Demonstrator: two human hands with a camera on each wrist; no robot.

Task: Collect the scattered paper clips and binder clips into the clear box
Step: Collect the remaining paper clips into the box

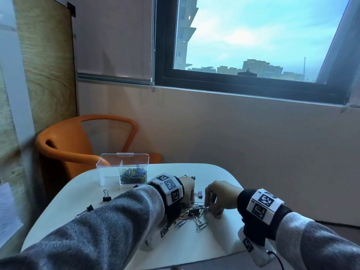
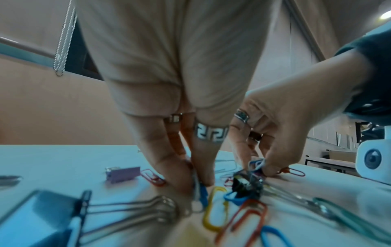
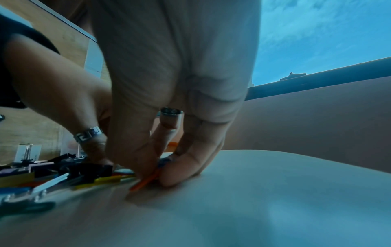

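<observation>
A clear box (image 1: 109, 172) stands at the table's far left, with coloured paper clips (image 1: 133, 174) in its right compartment. A mixed pile of paper clips and a black binder clip (image 2: 247, 183) lies between my hands at the table's middle. My left hand (image 2: 198, 183) pinches a blue and a white paper clip at the pile's left. On the pile's right side, my right hand (image 3: 158, 173) pinches an orange paper clip (image 3: 146, 181) with others against the table. A purple binder clip (image 1: 200, 194) lies just beyond the hands. Loose yellow (image 2: 215, 210) and red (image 2: 247, 217) paper clips lie nearer.
Two black binder clips (image 1: 106, 195) (image 1: 90, 207) lie apart on the white table (image 1: 78, 201), left of my left sleeve. An orange chair (image 1: 78, 141) stands behind the box. The table's rounded edge runs close on the right, with a wall and window beyond.
</observation>
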